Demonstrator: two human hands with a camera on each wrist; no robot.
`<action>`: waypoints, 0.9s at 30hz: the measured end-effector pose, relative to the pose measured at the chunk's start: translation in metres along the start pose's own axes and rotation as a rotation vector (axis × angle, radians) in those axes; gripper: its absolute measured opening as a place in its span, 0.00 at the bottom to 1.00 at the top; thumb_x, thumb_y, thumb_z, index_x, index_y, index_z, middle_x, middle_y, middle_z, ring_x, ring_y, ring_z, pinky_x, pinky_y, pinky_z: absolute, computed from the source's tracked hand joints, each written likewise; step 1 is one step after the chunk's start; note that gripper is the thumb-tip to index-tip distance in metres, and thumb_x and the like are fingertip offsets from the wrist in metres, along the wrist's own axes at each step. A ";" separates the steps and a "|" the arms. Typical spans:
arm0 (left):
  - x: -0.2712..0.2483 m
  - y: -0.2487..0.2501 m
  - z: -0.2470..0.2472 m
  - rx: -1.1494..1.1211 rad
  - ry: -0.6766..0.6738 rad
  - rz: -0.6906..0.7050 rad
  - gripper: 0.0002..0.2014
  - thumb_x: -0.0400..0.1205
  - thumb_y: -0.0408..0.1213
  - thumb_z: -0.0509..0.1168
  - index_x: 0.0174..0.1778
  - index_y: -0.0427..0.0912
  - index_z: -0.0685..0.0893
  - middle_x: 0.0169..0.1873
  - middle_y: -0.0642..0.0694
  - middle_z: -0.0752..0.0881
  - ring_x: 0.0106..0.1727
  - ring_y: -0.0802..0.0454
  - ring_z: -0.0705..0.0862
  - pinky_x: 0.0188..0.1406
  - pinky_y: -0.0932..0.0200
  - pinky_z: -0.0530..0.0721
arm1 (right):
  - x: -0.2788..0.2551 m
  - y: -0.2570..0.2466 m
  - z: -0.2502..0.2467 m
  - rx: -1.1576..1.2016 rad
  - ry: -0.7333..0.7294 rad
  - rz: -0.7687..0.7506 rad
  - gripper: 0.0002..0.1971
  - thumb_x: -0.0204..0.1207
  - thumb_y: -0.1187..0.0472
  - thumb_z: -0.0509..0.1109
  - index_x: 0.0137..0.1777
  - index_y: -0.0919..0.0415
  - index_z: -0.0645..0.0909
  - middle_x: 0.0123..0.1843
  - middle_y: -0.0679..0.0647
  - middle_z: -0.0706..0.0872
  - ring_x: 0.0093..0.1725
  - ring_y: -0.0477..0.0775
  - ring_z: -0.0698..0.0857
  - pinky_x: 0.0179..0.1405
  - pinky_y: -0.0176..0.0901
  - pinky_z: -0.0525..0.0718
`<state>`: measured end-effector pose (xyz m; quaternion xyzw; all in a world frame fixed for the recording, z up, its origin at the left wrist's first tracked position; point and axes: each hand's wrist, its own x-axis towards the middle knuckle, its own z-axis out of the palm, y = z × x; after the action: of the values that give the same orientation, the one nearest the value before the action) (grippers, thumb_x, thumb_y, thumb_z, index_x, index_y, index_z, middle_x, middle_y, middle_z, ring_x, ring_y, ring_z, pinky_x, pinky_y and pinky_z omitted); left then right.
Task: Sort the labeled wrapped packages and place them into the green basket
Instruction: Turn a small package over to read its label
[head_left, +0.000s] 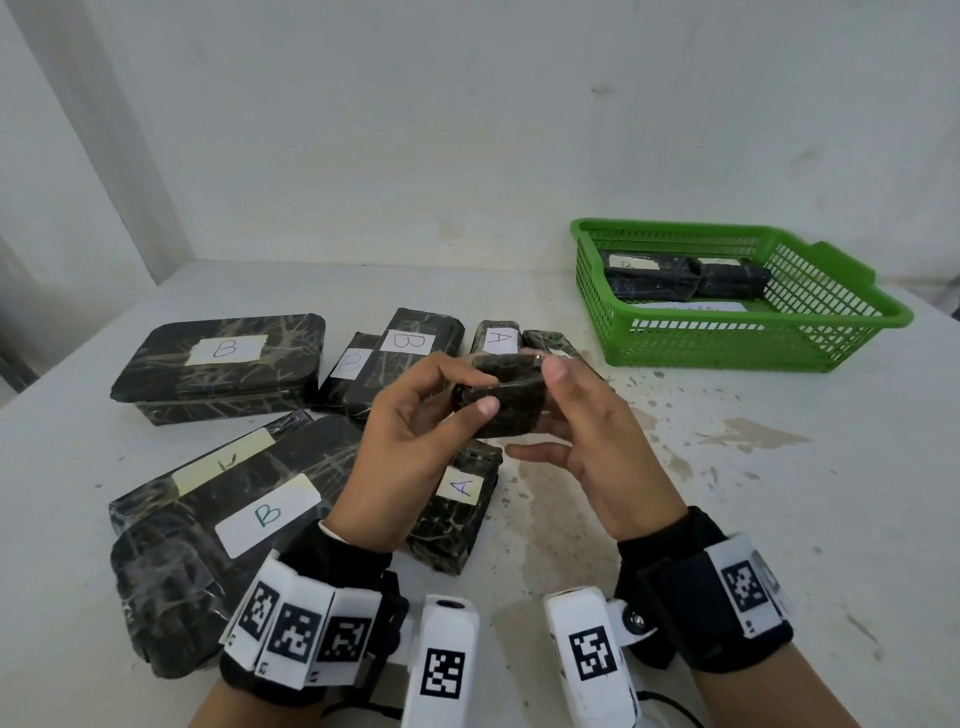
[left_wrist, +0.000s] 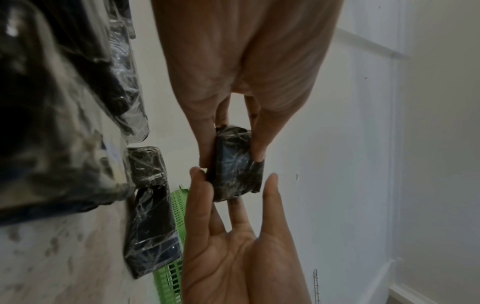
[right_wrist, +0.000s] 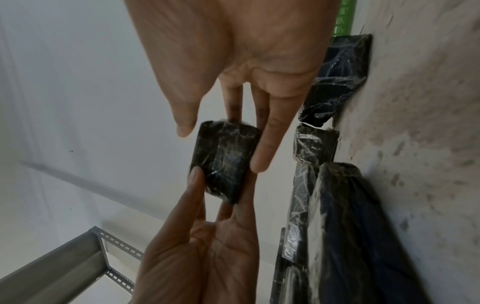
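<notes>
Holding the small wrapped package (head_left: 501, 402) above the surface (head_left: 727, 493), you have both hands on it: the left hand (head_left: 415, 447) pinches one end between thumb and fingers, and the right hand (head_left: 587, 441) grips the other end, thumb on top and fingers beneath. No label shows on the face turned toward the head camera, and neither wrist view shows one; it may be on the hidden side.

Rotate the package between the fingertips until a label faces you. Keep one hand pinching while the other re-grips, so the slick wrapping does not slip. Read the letter before committing to a placement.

The green basket (head_left: 852, 291) stands well apart to the right, at the far side of the surface, with two dark packages (head_left: 680, 278) already inside. Packages marked B (head_left: 223, 349) and A (head_left: 460, 488) lie on the surface to the left and below your hands.

If the letter matches the basket's group, pass the package fully to the right hand and lower it into free space beside those already there, rather than dropping it over the rim.
</notes>
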<state>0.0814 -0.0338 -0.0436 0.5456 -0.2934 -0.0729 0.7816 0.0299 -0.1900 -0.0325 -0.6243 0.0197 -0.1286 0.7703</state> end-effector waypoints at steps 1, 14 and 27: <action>0.000 0.000 0.000 0.009 -0.009 0.004 0.06 0.78 0.27 0.70 0.46 0.41 0.85 0.55 0.39 0.90 0.61 0.44 0.87 0.57 0.53 0.85 | 0.000 0.001 0.001 0.011 0.009 0.002 0.25 0.72 0.46 0.69 0.64 0.58 0.83 0.54 0.58 0.90 0.52 0.56 0.91 0.38 0.43 0.90; 0.001 0.005 0.006 -0.008 0.190 0.004 0.10 0.76 0.34 0.70 0.52 0.36 0.86 0.49 0.44 0.91 0.49 0.46 0.92 0.40 0.53 0.91 | -0.002 0.004 -0.001 0.096 -0.069 -0.080 0.23 0.68 0.67 0.74 0.65 0.57 0.84 0.58 0.58 0.91 0.58 0.56 0.90 0.50 0.48 0.90; -0.001 0.007 0.006 -0.003 0.215 0.004 0.09 0.74 0.32 0.71 0.48 0.32 0.85 0.43 0.43 0.91 0.44 0.43 0.92 0.36 0.48 0.92 | -0.004 0.004 0.002 0.071 -0.048 -0.091 0.20 0.71 0.64 0.73 0.64 0.62 0.84 0.55 0.58 0.92 0.56 0.57 0.91 0.46 0.48 0.91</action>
<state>0.0766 -0.0353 -0.0365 0.5487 -0.2087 -0.0125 0.8095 0.0273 -0.1863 -0.0365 -0.5998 -0.0318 -0.1490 0.7855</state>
